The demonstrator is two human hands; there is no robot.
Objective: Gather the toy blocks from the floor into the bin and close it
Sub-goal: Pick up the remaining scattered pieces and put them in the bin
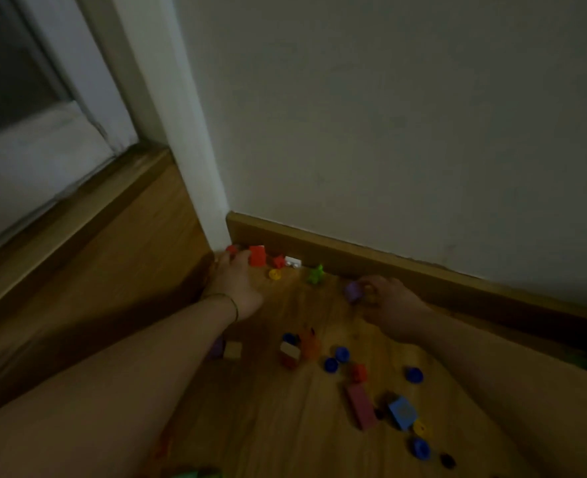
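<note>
Toy blocks lie scattered on the wooden floor [271, 426] in a dim, blurred view. My left hand [231, 282] reaches to the wall corner, its fingers closed around a small red block [231, 250]. Beside it stand a larger red block [257, 256], a red star piece [279, 261], a white brick [292, 261], a yellow ring [275, 274] and a green star piece [316, 274]. My right hand [387, 305] is by the skirting board, fingers closed on a purple block [352, 290]. No bin is in view.
Nearer me lie blue round pieces [342, 354], a pink long block [361, 405], a light blue block [402, 412], a red-and-cream block [290, 353] and a tan cube [232, 350]. A wooden skirting board [406, 270] lines the wall. A door frame [195, 132] stands at the left.
</note>
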